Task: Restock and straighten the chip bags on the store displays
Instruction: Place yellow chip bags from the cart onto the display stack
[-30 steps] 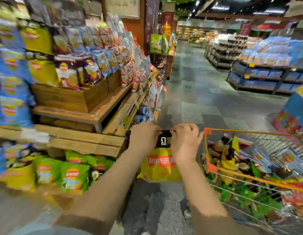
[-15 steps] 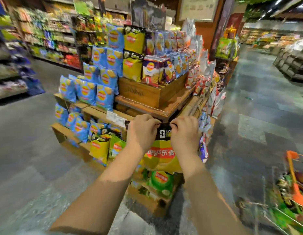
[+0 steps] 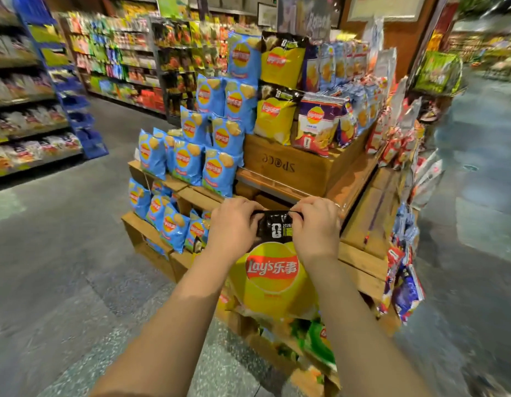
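Observation:
A yellow Lay's chip bag (image 3: 273, 285) with a black top hangs upright in front of me. My left hand (image 3: 233, 224) grips its top left corner and my right hand (image 3: 316, 227) grips its top right corner. Behind the bag stands a stepped wooden display (image 3: 294, 167). Two matching yellow bags (image 3: 274, 118) stand stacked on its upper crate, next to purple-and-white bags (image 3: 317, 124). Several blue Lay's bags (image 3: 217, 170) fill the display's left steps. Green bags (image 3: 320, 339) lie low at the display's front, partly hidden by the held bag.
Store shelves (image 3: 28, 110) full of packaged goods line the left side and the back. Small red and white packets (image 3: 391, 144) hang along the display's right side. Grey tiled floor (image 3: 62, 253) runs on both sides of the display.
My view has swung left and moved closer to the display; the orange cart has left the frame. Both hands keep the same grip on the yellow bag's top.

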A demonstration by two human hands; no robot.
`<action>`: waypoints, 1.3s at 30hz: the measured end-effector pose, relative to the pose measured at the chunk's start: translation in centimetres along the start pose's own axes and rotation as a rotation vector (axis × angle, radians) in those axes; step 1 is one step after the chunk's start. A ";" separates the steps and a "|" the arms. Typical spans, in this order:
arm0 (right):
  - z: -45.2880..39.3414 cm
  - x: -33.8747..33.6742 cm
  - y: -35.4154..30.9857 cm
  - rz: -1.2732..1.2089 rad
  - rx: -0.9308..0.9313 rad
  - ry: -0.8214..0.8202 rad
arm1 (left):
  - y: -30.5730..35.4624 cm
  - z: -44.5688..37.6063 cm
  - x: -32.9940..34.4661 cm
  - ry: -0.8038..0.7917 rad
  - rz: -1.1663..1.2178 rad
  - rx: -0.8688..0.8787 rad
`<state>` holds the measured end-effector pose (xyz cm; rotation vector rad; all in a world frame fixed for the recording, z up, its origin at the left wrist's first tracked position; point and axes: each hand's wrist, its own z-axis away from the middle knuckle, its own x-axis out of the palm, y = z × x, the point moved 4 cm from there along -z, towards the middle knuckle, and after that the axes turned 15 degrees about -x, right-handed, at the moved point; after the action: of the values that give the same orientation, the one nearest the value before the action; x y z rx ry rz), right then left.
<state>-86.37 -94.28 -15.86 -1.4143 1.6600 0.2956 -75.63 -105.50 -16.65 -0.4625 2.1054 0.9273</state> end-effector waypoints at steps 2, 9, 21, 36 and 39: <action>-3.0 1.5 0.7 -0.003 -0.015 0.006 | -0.8 -3.3 1.2 -0.029 -0.010 -0.018; -12.0 7.0 2.3 -0.055 -0.067 0.188 | -3.7 -14.5 4.0 0.036 0.065 0.030; -28.8 19.2 3.9 0.093 0.151 0.099 | -12.7 -32.4 11.7 -0.192 -0.008 0.055; -43.5 25.6 8.1 0.056 0.304 0.300 | -16.2 -46.8 19.4 -0.284 0.145 -0.090; -45.2 26.8 9.9 0.039 0.330 0.323 | -17.0 -48.1 21.4 -0.384 0.102 -0.130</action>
<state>-114.60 -139.62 -14.04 -1.2245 1.8945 -0.1911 -103.72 -153.01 -20.13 -0.2202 1.7396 1.1192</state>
